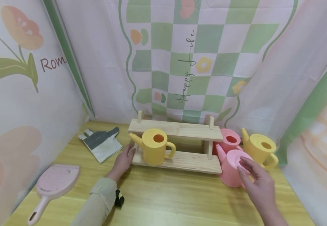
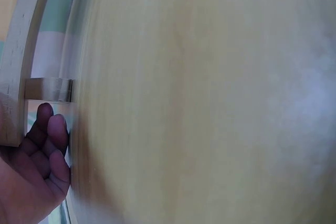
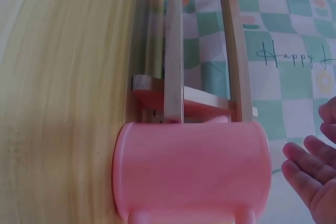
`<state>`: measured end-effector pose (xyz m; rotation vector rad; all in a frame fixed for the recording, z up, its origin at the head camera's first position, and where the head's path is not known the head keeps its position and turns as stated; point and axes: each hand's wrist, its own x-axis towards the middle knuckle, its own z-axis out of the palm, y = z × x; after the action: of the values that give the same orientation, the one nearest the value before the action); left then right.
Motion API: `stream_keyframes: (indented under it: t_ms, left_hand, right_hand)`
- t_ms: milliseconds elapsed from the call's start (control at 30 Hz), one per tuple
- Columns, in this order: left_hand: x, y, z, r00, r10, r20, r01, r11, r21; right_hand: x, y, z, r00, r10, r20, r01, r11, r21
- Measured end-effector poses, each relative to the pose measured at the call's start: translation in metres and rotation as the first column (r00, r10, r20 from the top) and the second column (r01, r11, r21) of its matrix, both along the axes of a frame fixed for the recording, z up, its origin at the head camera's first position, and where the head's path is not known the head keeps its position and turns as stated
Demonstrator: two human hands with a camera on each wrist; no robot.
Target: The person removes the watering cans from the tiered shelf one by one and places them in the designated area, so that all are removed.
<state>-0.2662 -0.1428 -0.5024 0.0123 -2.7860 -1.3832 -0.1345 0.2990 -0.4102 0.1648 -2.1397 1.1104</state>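
Note:
My left hand (image 1: 124,159) holds the left end of the lower board of a two-tier wooden shelf (image 1: 193,161). In the left wrist view its fingers (image 2: 59,166) curl beneath the board. A yellow watering can (image 1: 153,153) stands upright on that lower board, spout to the left. Over the right side of a pink watering can (image 1: 229,173) hovers my right hand (image 1: 260,182), fingers spread and loosely bent. The right wrist view shows a gap between those fingers and the can's pink body (image 3: 191,169). This can stands on the table by the shelf's right end.
Behind the front can are another pink watering can (image 1: 227,138) and a second yellow one (image 1: 260,147). A grey and white glove (image 1: 104,147) lies left of the shelf. Nearer on the left lies a pink dustpan (image 1: 56,180). Printed curtains (image 1: 174,62) close off the table's back.

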Motion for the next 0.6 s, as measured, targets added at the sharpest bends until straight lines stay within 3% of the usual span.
stream_keyframes:
  t_ms: [367, 600]
  left_hand:
    - [0.000, 0.000, 0.000, 1.000, -0.003, -0.006, 0.003, 1.000, 0.002]
    - [0.001, 0.000, 0.001, 1.000, -0.003, 0.002, 0.003, 1.000, 0.006]
  right_hand:
    - [-0.013, -0.018, 0.002, 0.994, 0.109, 0.003, -0.109, 0.993, 0.039]
    - [-0.018, -0.033, 0.005, 0.982, 0.187, 0.030, -0.187, 0.982, 0.002]
